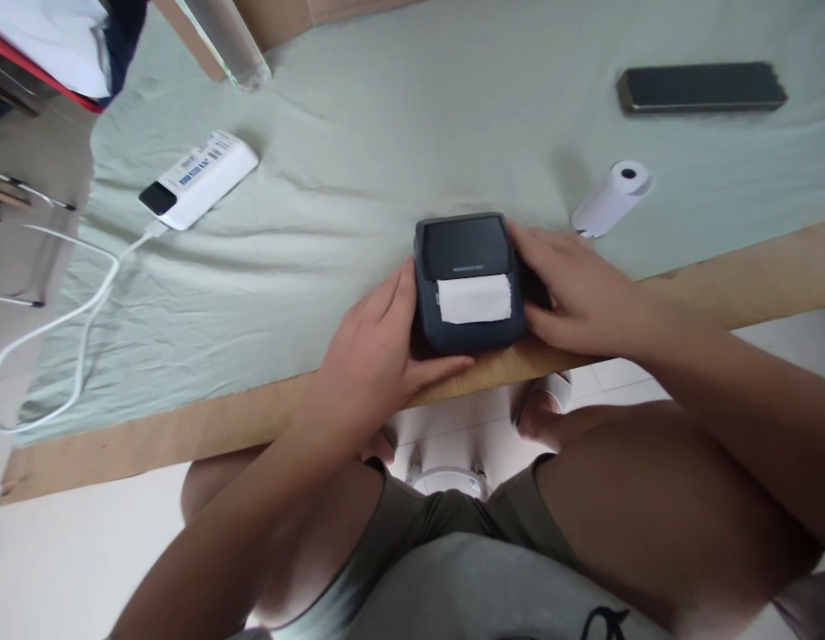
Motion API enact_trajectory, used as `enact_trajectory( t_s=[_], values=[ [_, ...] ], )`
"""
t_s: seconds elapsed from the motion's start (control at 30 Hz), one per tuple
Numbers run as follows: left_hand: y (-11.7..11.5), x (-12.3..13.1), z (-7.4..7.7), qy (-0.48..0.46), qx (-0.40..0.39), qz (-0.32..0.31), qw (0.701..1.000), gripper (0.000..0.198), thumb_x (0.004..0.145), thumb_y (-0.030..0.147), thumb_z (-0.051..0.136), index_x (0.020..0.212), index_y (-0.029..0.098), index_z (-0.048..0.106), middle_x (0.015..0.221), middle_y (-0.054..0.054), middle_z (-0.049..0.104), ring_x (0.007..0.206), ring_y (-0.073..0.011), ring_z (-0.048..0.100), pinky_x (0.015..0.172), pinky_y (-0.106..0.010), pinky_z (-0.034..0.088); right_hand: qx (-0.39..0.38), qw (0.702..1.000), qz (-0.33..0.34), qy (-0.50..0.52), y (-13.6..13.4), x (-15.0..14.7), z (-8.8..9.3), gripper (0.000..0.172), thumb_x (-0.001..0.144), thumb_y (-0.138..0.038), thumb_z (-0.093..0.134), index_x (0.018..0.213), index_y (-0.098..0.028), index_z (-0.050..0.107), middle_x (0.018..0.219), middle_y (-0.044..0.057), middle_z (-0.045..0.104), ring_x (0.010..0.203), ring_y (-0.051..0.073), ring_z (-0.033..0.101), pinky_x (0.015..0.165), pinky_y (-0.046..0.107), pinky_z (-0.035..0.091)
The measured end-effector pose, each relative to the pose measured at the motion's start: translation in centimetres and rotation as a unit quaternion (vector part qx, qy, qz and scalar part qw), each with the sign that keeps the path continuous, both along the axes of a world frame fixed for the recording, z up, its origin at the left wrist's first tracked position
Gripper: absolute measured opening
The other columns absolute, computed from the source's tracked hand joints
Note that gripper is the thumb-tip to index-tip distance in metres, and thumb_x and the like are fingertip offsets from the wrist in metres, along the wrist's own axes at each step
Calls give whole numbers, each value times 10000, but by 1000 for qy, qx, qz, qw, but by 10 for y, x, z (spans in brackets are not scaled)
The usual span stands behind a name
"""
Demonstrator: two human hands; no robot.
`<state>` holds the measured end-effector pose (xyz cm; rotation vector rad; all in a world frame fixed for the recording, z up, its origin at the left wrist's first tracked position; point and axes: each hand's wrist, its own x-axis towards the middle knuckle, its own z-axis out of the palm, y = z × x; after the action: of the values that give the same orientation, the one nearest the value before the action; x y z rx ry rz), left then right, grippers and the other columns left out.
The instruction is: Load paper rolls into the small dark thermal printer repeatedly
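A small dark printer (467, 244) rests near the front edge of the cloth-covered table, with a strip of white paper (475, 299) across its front part. My left hand (379, 342) lies against the printer's left side, its thumb along the front edge. On the right side, my right hand (572, 289) holds the printer with the fingers at its upper corner and the thumb lower down. A white paper roll (607, 203) lies just beyond my right hand.
A white power bank (209, 185) with a white cable (85, 311) lies at the left. At the back right is a dark oblong case (702, 89). A clear plastic tube (232, 44) and cardboard (279, 20) are at the back left. Cardboard edging (165, 436) runs along the front.
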<state>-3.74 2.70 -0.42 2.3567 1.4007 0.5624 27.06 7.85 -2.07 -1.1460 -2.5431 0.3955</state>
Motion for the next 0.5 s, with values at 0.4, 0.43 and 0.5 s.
enact_trajectory(
  t_s=[0.4, 0.43, 0.5],
  values=[
    [-3, -2, 7, 40, 44, 24, 998, 1014, 830, 790, 1002, 1604, 221, 676, 1397, -168, 860, 1284, -428, 846, 1102, -533, 693, -2, 998, 39, 41, -6, -9, 10, 858, 953, -294, 573, 1795, -216, 428, 1482, 197, 768, 1250, 391, 775, 1044, 607, 676],
    [-3, -1, 8, 43, 38, 23, 998, 1019, 827, 797, 1000, 1595, 208, 681, 1374, -170, 865, 1264, -433, 851, 1088, -538, 696, -1, 998, 40, 42, -6, -10, 12, 838, 954, -298, 564, 1779, -205, 453, 1446, 192, 783, 1231, 385, 779, 1041, 599, 679],
    [-3, 1, 9, 50, 26, 24, 998, 1040, 836, 779, 998, 1608, 169, 663, 1384, -189, 859, 1270, -444, 846, 1089, -546, 694, -17, 998, 28, 46, -6, -12, 16, 779, 968, -306, 553, 1740, -208, 521, 1390, 171, 811, 1212, 372, 793, 1046, 582, 686]
  ],
)
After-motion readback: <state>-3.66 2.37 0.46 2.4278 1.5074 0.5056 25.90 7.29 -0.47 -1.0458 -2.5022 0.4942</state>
